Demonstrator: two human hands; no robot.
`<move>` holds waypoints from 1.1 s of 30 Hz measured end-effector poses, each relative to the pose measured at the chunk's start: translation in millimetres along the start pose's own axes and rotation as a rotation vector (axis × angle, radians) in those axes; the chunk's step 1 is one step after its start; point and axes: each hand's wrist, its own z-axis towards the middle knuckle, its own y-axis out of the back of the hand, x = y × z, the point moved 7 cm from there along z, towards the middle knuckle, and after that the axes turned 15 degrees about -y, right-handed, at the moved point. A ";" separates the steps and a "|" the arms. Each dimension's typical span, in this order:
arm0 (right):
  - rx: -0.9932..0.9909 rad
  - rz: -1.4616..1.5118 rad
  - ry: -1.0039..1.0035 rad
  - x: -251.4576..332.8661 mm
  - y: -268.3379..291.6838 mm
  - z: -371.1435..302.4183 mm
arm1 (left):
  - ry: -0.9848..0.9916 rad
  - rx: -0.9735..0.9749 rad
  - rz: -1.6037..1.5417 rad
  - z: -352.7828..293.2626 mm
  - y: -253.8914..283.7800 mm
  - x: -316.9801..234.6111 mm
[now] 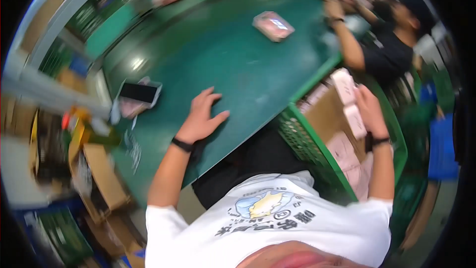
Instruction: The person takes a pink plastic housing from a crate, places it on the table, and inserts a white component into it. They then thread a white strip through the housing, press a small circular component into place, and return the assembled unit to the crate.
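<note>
WHILE THE LEFT HAND (202, 117) IS SPREAD ON THE WORKTOP (238, 77), THE RIGHT HAND (372, 111) IS IN THE CRATE (322, 153)

Although motion blur softens the whole view, the main positions can be read. The left hand lies palm down near the close edge of the green worktop, its grip open and holding nothing, thumb well apart from the fingers. The right hand reaches into the green crate at the person's right; its fingers touch the right side of two pale boxes (343, 87) — whether the grip has closed on them cannot be told, as the thumb is hidden.

The pale boxes lie end to end above brown cardboard (319, 115) inside the crate. Flat pink packs (342, 154) occupy its nearer part.

Toward the far side of the worktop sits a pink package (273, 26), well apart from both hands. To the left lies a dark-screened device (140, 92) — atop something pinkish. A second person (389, 54), in a dark top, stands beyond the crate.
</note>
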 end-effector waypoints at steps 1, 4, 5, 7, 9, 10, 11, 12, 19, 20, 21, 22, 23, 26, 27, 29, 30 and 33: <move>0.053 0.063 0.093 21.0 7.6 1.5 | 0.063 -0.026 0.035 7.1 9.3 -7.6; 0.184 -0.018 0.373 165.0 -31.7 -16.7 | 0.274 -0.015 -0.205 -14.4 37.0 -25.6; 0.197 -0.043 0.539 207.6 -57.7 -28.8 | 0.377 -0.181 -0.326 -36.6 48.3 -20.4; 0.190 -0.110 0.823 271.5 -125.0 -50.8 | 0.542 -0.489 -0.576 -75.9 58.5 -13.8; 0.276 -0.205 1.088 309.8 -197.6 -78.5 | 0.585 -0.779 -0.449 -113.4 71.4 -24.3; 0.262 -0.305 1.123 321.3 -238.5 -93.3 | 0.608 -0.823 -0.342 -138.9 69.7 -25.3; 0.442 -0.325 1.146 337.1 -263.9 -108.9 | 0.621 -0.848 -0.252 -164.7 64.6 -21.7; 0.403 -0.217 1.297 338.9 -283.0 -124.3 | 0.631 -0.836 -0.145 -177.7 63.1 -26.6; 0.205 0.161 1.197 318.3 -212.6 -155.2 | 0.613 -0.724 -0.034 -221.2 47.9 -52.8; 0.168 0.098 1.113 302.3 -173.5 -133.3 | 0.617 -0.705 0.043 -220.6 50.3 -52.6; 0.003 0.036 1.043 276.3 -119.5 -105.4 | 0.596 -0.685 0.015 -215.7 47.9 -51.8; -0.174 0.247 1.002 237.6 -75.7 -71.7 | 0.602 -0.697 0.059 -214.5 48.0 -53.7; -0.256 0.241 0.876 187.1 -30.4 -44.2 | 0.610 -0.712 0.109 -215.1 49.4 -55.8; -0.449 0.229 -0.131 -76.5 60.4 18.0 | 0.611 -0.698 0.174 -205.6 50.5 -53.4; -0.558 0.057 -0.281 -158.3 84.1 1.5 | 0.631 -0.680 0.209 -205.2 49.9 -51.3; -0.424 -0.348 -0.885 -368.7 113.4 -44.1 | 0.641 -0.653 0.212 -201.4 41.6 -42.3; -0.429 -0.419 -0.973 -374.5 105.8 -67.2 | 0.647 -0.665 0.228 -204.9 45.7 -46.1; -0.518 -0.567 -0.990 -398.8 99.5 -110.4 | 0.645 -0.683 0.231 -207.7 47.6 -49.9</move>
